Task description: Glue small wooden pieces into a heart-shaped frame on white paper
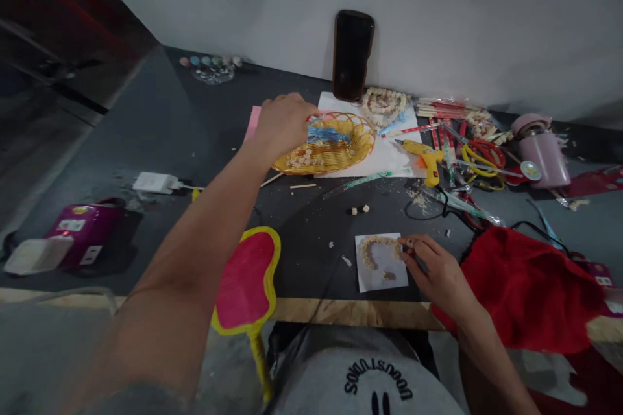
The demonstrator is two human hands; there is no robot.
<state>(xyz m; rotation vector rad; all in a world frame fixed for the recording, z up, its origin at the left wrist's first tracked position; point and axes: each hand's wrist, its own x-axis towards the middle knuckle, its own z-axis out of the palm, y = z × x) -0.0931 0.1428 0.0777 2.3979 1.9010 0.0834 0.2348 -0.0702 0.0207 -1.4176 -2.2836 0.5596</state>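
My left hand (286, 120) reaches to the back left rim of a yellow woven basket (357, 157) and is closed on it, fingertips partly hidden. A blue plastic wrapper (328, 134) and small pale pieces (304, 159) lie inside the basket. Near the table's front edge, a white square card (363, 280) carries an arch of small pale cubes (374, 240). At the arch's right end, my right hand (433, 269) pinches a small pale cube, mostly covered by its fingers. A separate piece (388, 275) sits on the lower card.
Two loose cubes (360, 210) lie behind the card. A yellow glue gun (428, 161), pliers-like yellow handles (479, 162) and a pink bottle (542, 155) crowd the right. A phone (351, 55) leans on the wall. Red cloth (525, 292) and a pink-yellow paddle shape (246, 279) flank the front.
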